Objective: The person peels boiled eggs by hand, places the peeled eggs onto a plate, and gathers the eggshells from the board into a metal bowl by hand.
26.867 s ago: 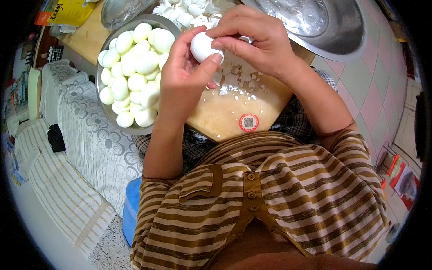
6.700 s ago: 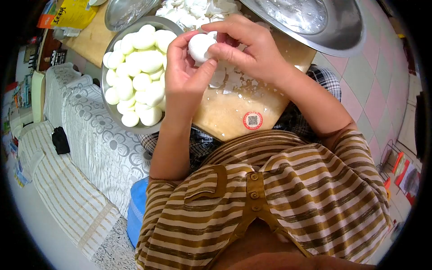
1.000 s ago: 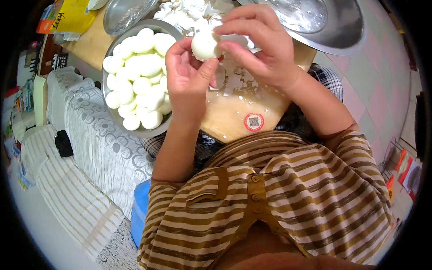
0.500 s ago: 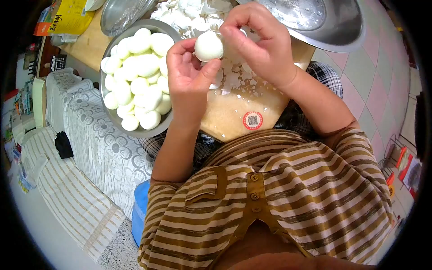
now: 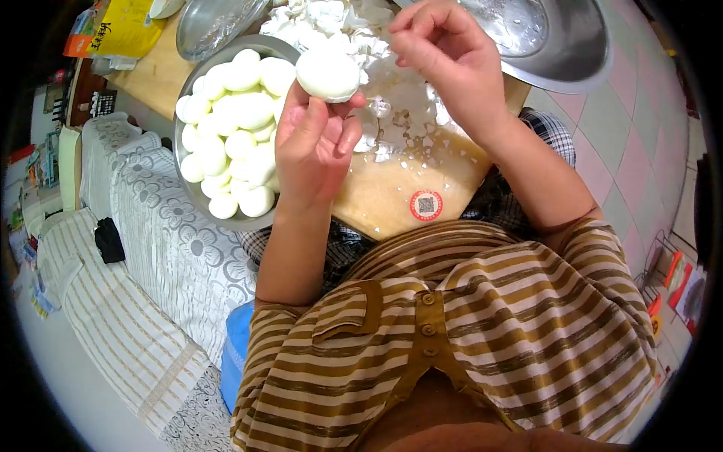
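A smooth white egg rests in my left hand, held by the thumb and fingers just right of the egg bowl. My right hand is raised to the right of the egg, apart from it, with bent fingers drawn together; whether anything small is between them is hidden. Many peeled eggs fill a round metal bowl at the left. Crumpled white shells are heaped beyond my hands. Small shell bits lie scattered over the wooden board.
A large metal basin stands at the upper right. At the upper left are a clear-looking lid or dish and a yellow packet. A round red-and-white sticker is on the board's near part. A patterned cloth covers furniture at the left.
My left hand has turned and moved slightly left with the egg, now nearer the bowl. My right hand has drawn away from the egg, to the right, and its fingers have bent inward.
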Demonstrator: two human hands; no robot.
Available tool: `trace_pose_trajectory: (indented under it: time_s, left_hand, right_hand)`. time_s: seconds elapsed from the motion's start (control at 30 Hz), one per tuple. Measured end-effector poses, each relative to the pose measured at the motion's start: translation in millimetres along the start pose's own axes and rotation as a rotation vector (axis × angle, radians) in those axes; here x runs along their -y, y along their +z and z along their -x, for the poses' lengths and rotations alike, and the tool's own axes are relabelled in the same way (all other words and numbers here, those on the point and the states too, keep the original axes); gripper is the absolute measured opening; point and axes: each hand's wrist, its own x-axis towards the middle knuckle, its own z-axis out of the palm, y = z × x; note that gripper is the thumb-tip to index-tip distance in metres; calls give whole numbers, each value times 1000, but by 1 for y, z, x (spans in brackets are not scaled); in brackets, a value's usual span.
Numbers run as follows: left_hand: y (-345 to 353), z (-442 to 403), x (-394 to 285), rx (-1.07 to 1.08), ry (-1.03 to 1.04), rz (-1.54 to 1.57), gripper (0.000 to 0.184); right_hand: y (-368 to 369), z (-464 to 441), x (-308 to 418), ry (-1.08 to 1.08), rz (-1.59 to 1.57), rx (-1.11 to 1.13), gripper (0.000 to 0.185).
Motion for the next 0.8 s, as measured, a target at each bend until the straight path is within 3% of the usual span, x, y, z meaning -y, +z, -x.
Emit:
trace_pose_trajectory:
  time_s: [0.07, 0.13, 0.17, 0.27, 0.33, 0.47, 0.53, 0.6, 0.67, 0.7, 0.73, 0.8]
  left_hand:
    - [-4, 1, 1, -18, -3, -34, 43]
    - [-4, 2, 1, -39, 1, -91, 44]
    - [-3, 3, 2, -59, 4, -148, 45]
    - [3, 2, 4, -55, 35, -199, 47]
    - [10, 3, 3, -102, 42, -279, 47]
    - [15, 4, 10, -170, 177, -573, 40]
    - [14, 10, 4, -169, 122, -794, 31]
    - [13, 8, 15, -214, 220, -857, 27]
    - [2, 3, 21, -14, 474, -1070, 30]
    - [8, 11, 5, 60, 350, -1303, 37]
    - [8, 9, 3, 54, 358, -1306, 37]
    - [8, 7, 2, 36, 560, -1533, 38]
  right_hand:
    - [4, -2, 4, -67, 143, -33, 21]
    - [-4, -7, -7, -478, 464, 91, 40]
    - [-4, -3, -11, -417, 510, 156, 50]
    - [0, 0, -14, -340, 634, 265, 35]
    - [-1, 2, -12, -249, 543, 324, 45]
    - [-4, 1, -13, -212, 504, 291, 44]
    - [0, 6, -10, 79, -18, 77, 45]
    - [-4, 4, -9, 137, -110, 108, 44]
    - [1, 2, -6, 159, -122, 80, 42]
    - [2, 1, -5, 193, -140, 29, 43]
    - [3, -1, -5, 225, -158, -25, 43]
    - [3, -3, -4, 214, -164, -56, 43]
